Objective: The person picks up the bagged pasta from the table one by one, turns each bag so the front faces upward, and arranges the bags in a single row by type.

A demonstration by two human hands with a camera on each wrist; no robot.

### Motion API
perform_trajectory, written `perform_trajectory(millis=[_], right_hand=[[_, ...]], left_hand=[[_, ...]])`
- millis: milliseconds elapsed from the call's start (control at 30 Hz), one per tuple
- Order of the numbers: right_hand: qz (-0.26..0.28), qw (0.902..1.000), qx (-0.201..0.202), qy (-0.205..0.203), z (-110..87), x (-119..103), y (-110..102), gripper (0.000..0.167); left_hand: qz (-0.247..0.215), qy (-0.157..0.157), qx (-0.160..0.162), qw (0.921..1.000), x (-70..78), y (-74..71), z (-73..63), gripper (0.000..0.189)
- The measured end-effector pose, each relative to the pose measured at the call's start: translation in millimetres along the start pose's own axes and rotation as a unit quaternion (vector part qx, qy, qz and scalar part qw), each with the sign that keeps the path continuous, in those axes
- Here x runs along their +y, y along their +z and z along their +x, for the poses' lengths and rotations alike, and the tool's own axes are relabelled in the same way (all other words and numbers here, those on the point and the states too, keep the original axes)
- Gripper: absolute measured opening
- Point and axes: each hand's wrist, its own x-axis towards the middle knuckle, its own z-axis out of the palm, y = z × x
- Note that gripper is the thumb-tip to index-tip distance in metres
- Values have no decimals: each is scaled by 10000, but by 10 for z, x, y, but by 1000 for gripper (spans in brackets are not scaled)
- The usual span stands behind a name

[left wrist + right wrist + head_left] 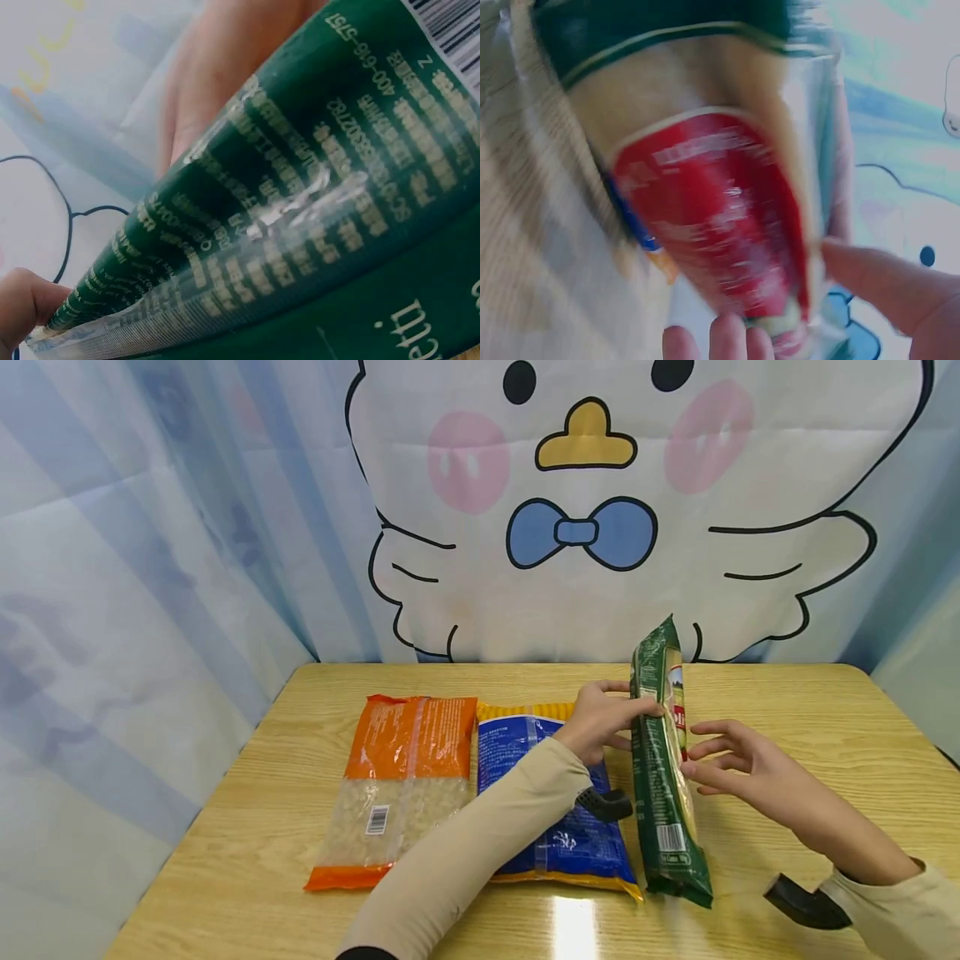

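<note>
A green pasta packet (660, 777) stands on its narrow edge on the table, its red label (705, 202) facing right. My left hand (603, 718) grips it from the left, one finger reaching across its upper edge. In the left wrist view, the packet's printed green back (300, 195) fills most of the picture. My right hand (750, 768) is at the packet's right side, fingers loosely bent, thumb tip at the packet. Left of it lies a blue packet (525, 760) with yellow ends, partly under my left arm. An orange and clear packet (412, 743) lies further left.
The packets are on a light wooden table (247, 843). A curtain (585, 602) with a cartoon figure hangs just behind its back edge. Dark wrist devices (806, 906) sit at both cuffs.
</note>
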Motion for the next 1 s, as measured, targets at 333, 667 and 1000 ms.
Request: perform_trajectory(millis=[333,667,1000], right_hand=[[1216,9904,-519,412,57,114,-41,70],[1619,9861,-248,279,86,109,14,73],[1713,9848,210,177,59,71,62,75]], left_hand=[[-245,-17,-498,9985,51,-62,40,46],[-312,-121,-1054,9939,11,-124,89,49],[-235,-373,-1682,9848,47,-151,78,48]])
